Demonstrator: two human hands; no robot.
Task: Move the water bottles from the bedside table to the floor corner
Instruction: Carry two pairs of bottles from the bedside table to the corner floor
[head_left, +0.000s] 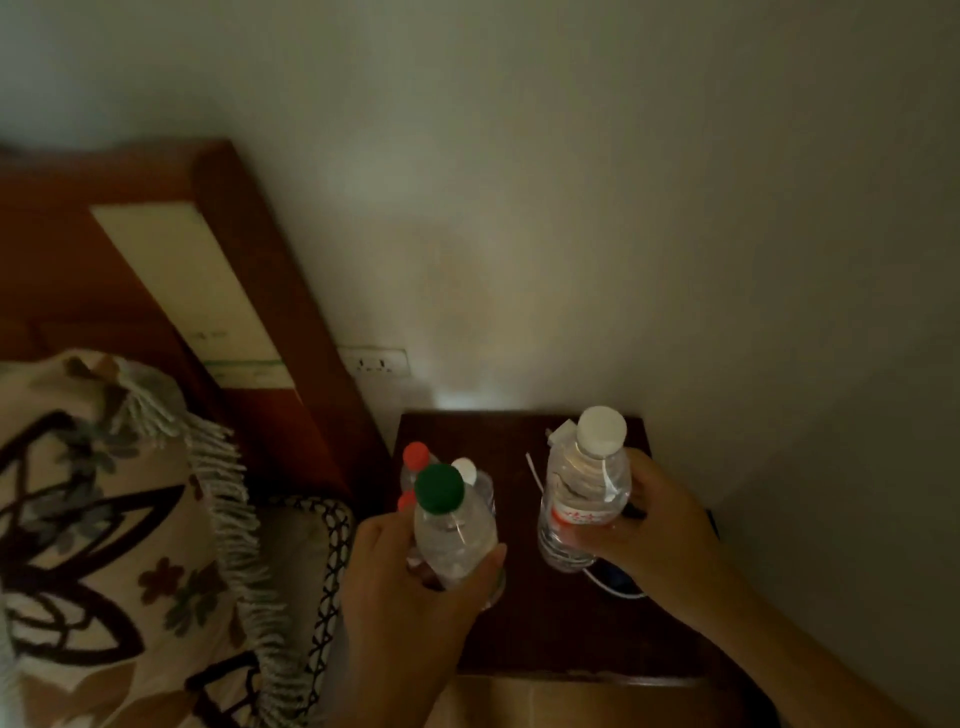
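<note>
The dark wooden bedside table (524, 634) stands against the wall. My left hand (400, 582) grips a clear bottle with a green cap (447, 525) above the table's left side. My right hand (670, 540) holds a clear bottle with a white cap and a red label (582, 499), lifted over the right side. Behind the green-capped bottle stand more bottles: one with a red cap (416, 455), one with a white cap (465, 470), and a second red cap (406, 501) mostly hidden.
A white cable (535, 475) and a white plug (562, 432) lie on the table's back right. A wall socket (374, 361) sits above the table. To the left are the wooden headboard (234, 270) and patterned fringed pillows (130, 519). Pale floor (571, 701) shows below the table.
</note>
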